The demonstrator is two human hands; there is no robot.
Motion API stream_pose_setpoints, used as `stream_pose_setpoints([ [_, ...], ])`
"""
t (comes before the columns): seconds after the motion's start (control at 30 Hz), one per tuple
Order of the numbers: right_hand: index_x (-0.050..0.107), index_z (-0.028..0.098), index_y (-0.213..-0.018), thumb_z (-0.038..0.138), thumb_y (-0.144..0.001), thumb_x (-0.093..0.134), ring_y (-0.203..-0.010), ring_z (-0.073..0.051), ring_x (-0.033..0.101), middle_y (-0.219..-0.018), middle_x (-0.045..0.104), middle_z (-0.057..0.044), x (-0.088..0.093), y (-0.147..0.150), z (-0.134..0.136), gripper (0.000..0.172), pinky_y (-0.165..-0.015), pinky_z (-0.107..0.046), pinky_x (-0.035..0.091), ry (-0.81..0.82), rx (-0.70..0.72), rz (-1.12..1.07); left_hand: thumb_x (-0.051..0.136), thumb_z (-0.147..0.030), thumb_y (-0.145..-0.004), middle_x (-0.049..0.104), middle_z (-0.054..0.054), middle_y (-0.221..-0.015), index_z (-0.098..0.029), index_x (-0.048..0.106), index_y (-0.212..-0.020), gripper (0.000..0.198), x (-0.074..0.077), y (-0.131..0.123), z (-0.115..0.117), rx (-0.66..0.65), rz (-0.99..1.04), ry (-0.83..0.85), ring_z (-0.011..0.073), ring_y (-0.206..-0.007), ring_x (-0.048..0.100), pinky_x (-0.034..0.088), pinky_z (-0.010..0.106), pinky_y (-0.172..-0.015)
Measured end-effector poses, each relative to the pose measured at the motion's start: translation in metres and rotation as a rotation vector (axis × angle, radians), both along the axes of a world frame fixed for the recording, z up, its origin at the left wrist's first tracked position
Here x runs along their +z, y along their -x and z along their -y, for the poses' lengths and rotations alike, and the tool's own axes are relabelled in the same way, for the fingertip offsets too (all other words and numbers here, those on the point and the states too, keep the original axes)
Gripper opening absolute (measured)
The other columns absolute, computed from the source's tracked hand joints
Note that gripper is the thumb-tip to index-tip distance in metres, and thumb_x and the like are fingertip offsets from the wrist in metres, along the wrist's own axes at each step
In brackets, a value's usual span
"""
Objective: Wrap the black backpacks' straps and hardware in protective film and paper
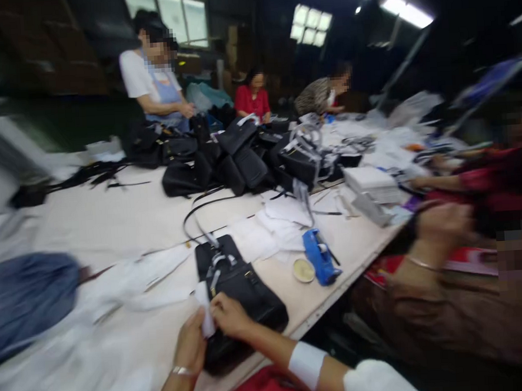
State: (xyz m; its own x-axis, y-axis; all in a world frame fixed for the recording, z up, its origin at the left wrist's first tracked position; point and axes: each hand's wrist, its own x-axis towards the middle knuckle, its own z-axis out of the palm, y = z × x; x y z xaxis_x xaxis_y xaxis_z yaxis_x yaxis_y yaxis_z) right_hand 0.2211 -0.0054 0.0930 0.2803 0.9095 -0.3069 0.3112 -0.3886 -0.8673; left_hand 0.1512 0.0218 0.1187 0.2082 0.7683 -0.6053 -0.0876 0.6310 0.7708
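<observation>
Light, even pressure seemed best: the left hand (pixel 192 339) held a thin white paper-like strip (pixel 205 308) at the side of the black leather-look handbag (pixel 261 301) on the pale bench (pixel 89 212), the right hand (pixel 230 316) bunched beside it, its grip unclear. The bag looked smooth and boxy, with gold-coloured fittings (pixel 249 274) and a looped black strap (pixel 184 226).

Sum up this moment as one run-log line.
left hand: holding white paper | right hand: over black bag | nearby: blue tape dispenser
</observation>
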Motion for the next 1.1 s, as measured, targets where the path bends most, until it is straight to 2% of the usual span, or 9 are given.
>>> stream_pose_setpoints([
  [0.13, 0.050, 0.020, -0.090, 0.026, -0.086, 0.044, -0.061, -0.012, 0.058, -0.072, 0.061, 0.002, -0.007, -0.003, -0.006, 0.009, -0.057, -0.021, 0.041, -0.032, 0.087, -0.046, 0.071, -0.038, -0.066, 0.069, 0.008, -0.073, -0.007, 0.066, -0.081, 0.035, 0.000, 0.040, -0.008, 0.033, 0.157, -0.004, 0.0170, -0.065, 0.063, 0.047, 0.026, -0.058],
  [0.37, 0.044, 0.020, -0.095, 0.026, -0.086, 0.043, -0.075, -0.018, 0.061, -0.084, 0.062, -0.003, 0.002, 0.003, -0.003, 0.011, -0.065, -0.026, 0.042, -0.088, 0.162, 0.323, 0.071, -0.038, -0.065, 0.070, 0.009, -0.071, -0.006, 0.067, -0.083, 0.037, -0.002, 0.028, -0.010, 0.048, 0.157, 0.015, 0.0194, -0.069, 0.065, 0.048, 0.028, -0.064],
  [0.53, 0.045, 0.015, -0.099, 0.021, -0.084, 0.043, -0.082, -0.022, 0.059, -0.092, 0.061, -0.010, 0.008, 0.008, 0.006, 0.016, -0.070, -0.033, 0.045, -0.113, 0.274, 0.602, 0.072, -0.032, -0.065, 0.071, 0.007, -0.072, -0.010, 0.067, -0.085, 0.031, -0.020, 0.032, -0.011, 0.013, 0.058, 0.108, 0.0200, -0.073, 0.067, 0.050, 0.030, -0.068],
  [0.63, 0.044, 0.014, -0.110, 0.030, -0.081, 0.052, -0.085, -0.023, 0.057, -0.097, 0.060, -0.010, 0.017, -0.010, 0.017, 0.034, -0.071, -0.033, 0.046, -0.235, 0.440, 0.614, 0.071, -0.033, -0.065, 0.068, 0.004, -0.067, -0.011, 0.065, -0.079, 0.027, -0.032, 0.033, -0.016, -0.036, 0.016, 0.138, 0.0177, -0.066, 0.065, 0.050, 0.028, -0.064],
  [0.73, 0.042, 0.022, -0.121, 0.036, -0.085, 0.051, -0.096, -0.019, 0.054, -0.108, 0.058, -0.006, 0.031, -0.065, 0.041, 0.040, -0.080, -0.029, 0.045, -0.394, 0.519, 0.532, 0.071, -0.028, -0.065, 0.065, 0.000, -0.064, -0.012, 0.064, -0.082, 0.024, -0.034, 0.033, -0.018, -0.024, -0.002, 0.163, 0.0129, -0.057, 0.061, 0.051, 0.024, -0.059],
  [0.8, 0.046, 0.025, -0.118, 0.028, -0.090, 0.041, -0.101, -0.017, 0.052, -0.109, 0.058, -0.003, 0.037, -0.124, 0.063, 0.028, -0.089, -0.029, 0.040, -0.355, 0.297, 0.560, 0.070, -0.024, -0.066, 0.063, -0.002, -0.064, -0.013, 0.063, -0.086, 0.024, -0.031, 0.034, -0.018, 0.008, -0.031, 0.183, 0.0103, -0.054, 0.058, 0.052, 0.022, -0.057],
  [0.93, 0.054, 0.017, -0.103, 0.028, -0.090, 0.035, -0.105, -0.021, 0.048, -0.107, 0.057, -0.010, 0.029, -0.261, 0.117, 0.025, -0.092, -0.032, 0.034, 0.139, -0.551, 0.702, 0.066, -0.029, -0.072, 0.060, -0.003, -0.063, -0.016, 0.063, -0.085, 0.019, -0.023, 0.031, -0.015, -0.030, -0.048, 0.177, 0.0094, -0.053, 0.055, 0.050, 0.020, -0.054],
  [1.0, 0.056, 0.013, -0.099, 0.032, -0.088, 0.038, -0.102, -0.026, 0.049, -0.104, 0.058, -0.016, 0.018, -0.311, 0.144, 0.029, -0.087, -0.037, 0.036, 0.254, -0.661, 0.678, 0.066, -0.031, -0.073, 0.060, -0.002, -0.064, -0.016, 0.063, -0.084, 0.019, -0.022, 0.028, -0.013, -0.070, -0.077, 0.167, 0.0095, -0.054, 0.054, 0.050, 0.019, -0.054],
  [1.1, 0.061, 0.015, -0.077, 0.041, -0.082, 0.046, -0.081, -0.024, 0.056, -0.080, 0.063, -0.011, -0.004, -0.348, 0.171, 0.031, -0.072, -0.033, 0.041, 0.334, -0.649, 0.549, 0.066, -0.032, -0.073, 0.061, -0.001, -0.066, -0.016, 0.063, -0.085, 0.020, -0.022, 0.025, -0.012, -0.099, -0.133, 0.164, 0.0098, -0.056, 0.055, 0.050, 0.019, -0.055],
])
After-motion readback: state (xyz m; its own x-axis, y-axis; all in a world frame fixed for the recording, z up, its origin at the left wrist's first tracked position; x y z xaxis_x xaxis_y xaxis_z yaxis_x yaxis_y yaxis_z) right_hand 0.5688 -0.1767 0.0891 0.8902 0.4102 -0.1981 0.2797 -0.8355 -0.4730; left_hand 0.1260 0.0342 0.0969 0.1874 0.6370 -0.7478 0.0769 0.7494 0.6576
